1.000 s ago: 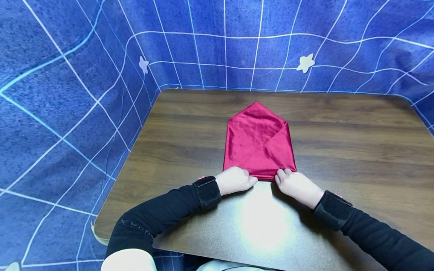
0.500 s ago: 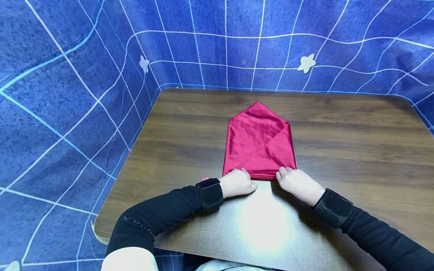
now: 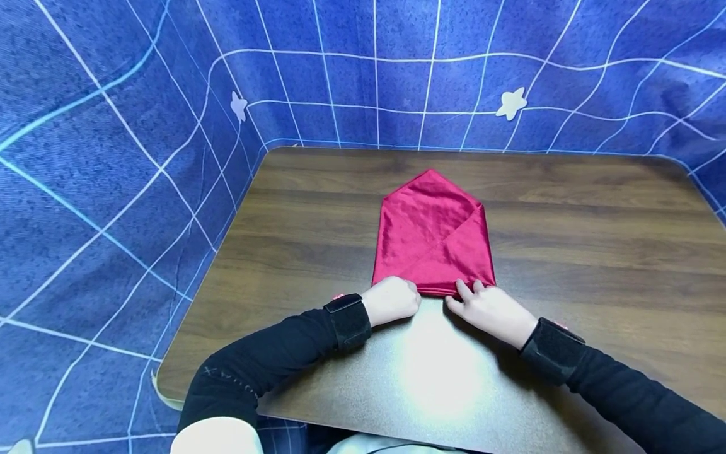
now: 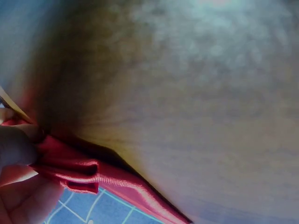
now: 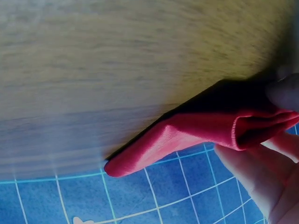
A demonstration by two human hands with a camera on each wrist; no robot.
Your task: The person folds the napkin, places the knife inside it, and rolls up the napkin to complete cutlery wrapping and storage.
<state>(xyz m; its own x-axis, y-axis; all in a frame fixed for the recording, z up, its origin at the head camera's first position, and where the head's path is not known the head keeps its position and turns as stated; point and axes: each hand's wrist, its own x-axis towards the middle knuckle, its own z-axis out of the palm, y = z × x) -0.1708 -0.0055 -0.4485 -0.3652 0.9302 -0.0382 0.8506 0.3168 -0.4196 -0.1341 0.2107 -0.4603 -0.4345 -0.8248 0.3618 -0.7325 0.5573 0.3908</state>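
Observation:
A red satin cloth (image 3: 433,233) lies folded on the table, with a pointed far end and straight sides. Several layers are stacked along its near edge. My left hand (image 3: 392,298) has its fingers curled at the near left corner; the left wrist view shows the thumb and fingers pinching the layered edge of the cloth (image 4: 117,179). At the near right corner, my right hand (image 3: 488,310) has its fingertips over the edge and a little spread. In the right wrist view, the cloth's folded end (image 5: 196,128) passes between that thumb and the fingers (image 5: 254,175).
The brown wood-grain table (image 3: 595,252) has a bright glare patch nearest me. A blue curtain (image 3: 340,75) with white grid lines and stars hangs along the back and left. Black straps circle both wrists.
The cloth's near edge has shifted slightly away from me. My left thumb has drawn in toward the fingers. The right hand's fingers have spread, and its thumb has moved left.

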